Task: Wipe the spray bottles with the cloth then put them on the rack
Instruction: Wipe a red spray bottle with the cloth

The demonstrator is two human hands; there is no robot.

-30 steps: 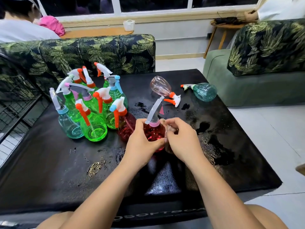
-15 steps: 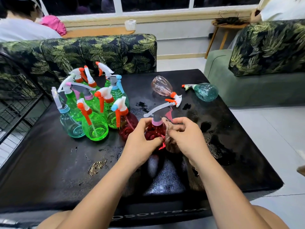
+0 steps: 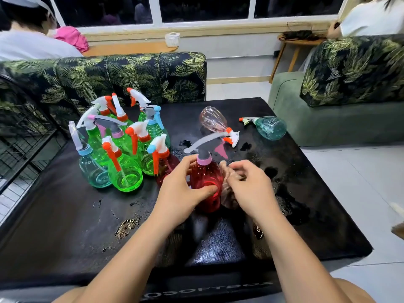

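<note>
Head view: your left hand [image 3: 182, 189] wraps the red spray bottle [image 3: 205, 180] at table [image 3: 65, 215] centre; your right hand [image 3: 249, 186] pinches the cloth [image 3: 227, 193] against its 3 o'clock side. Upright bottles [image 3: 122, 149] crowd 10 o'clock; a pink bottle [image 3: 213, 121] and a teal bottle [image 3: 270, 127] lie toppled at 1 o'clock.

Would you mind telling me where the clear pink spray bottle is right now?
In the head view, the clear pink spray bottle lies on its side on the black table, just beyond the held red bottle and left of the teal bottle lying down.
</note>
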